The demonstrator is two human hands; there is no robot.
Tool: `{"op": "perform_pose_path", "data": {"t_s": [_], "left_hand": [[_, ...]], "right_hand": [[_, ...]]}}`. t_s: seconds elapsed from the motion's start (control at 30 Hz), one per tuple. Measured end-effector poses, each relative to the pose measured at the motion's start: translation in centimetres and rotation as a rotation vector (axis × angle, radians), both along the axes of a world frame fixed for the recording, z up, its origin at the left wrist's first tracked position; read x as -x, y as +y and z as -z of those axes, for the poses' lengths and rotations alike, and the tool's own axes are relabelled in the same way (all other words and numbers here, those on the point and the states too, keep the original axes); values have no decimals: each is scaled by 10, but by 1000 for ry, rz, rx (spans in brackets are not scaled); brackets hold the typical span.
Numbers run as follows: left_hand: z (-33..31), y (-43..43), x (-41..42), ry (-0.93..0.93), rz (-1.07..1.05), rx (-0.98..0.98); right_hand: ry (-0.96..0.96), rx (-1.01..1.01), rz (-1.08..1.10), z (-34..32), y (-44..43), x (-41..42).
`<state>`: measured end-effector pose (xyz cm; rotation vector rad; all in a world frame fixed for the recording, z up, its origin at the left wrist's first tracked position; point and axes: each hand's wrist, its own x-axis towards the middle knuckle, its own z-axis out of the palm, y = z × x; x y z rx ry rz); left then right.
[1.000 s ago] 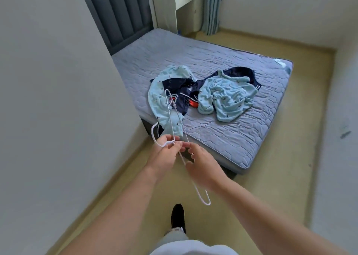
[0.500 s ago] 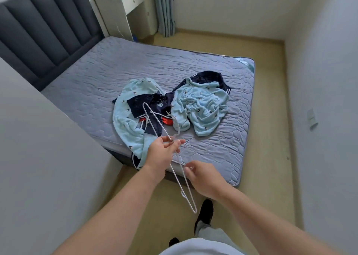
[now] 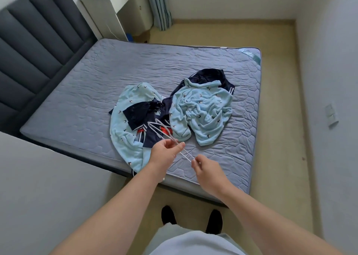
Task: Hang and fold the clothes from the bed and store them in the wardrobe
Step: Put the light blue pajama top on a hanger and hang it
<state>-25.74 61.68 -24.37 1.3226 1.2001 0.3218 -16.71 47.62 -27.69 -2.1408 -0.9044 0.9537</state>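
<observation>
1. The headboard [image 3: 34, 47] is dark grey and padded. It stands at the far left end of the bed [image 3: 93, 84], which carries a grey quilted cover.
2. A pale blue garment [image 3: 124, 127] lies crumpled on the near half of the bed. Its lower end hangs over the near edge.
3. A navy garment [image 3: 138, 113] lies on top of and beside the pale blue one. It shows red and white trim.
4. The white wire hangers [image 3: 164, 131] are held in the air above the navy garment (the exact count cannot be told).
5. The left hand [image 3: 164, 154] has its grip closed on the hangers. Thumb and fingers pinch the wires at mid-length.
6. The right hand [image 3: 207, 169] has its grip closed on the near end of the hangers, pinched at the fingertips. The two hands are near each other but apart.
7. A second pale blue garment [image 3: 203, 115] lies bunched to the right, on top of more navy fabric.
8. A wall switch [image 3: 332, 115] sits on the right wall, well apart from the bed.
</observation>
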Motion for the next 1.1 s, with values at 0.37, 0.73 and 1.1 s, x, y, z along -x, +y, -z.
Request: {"op": "perform_pose_path", "data": {"t_s": [0.37,0.73,1.1], "left_hand": [[74,108,-27,236,72,162],[221,258,-68,468,288,225],[358,317,-133,535,349,438]], "right_hand": [[97,179,227,41,73,-38],[243,195,739,123,165,-22],[287,305,898,230,223,-30]]}}
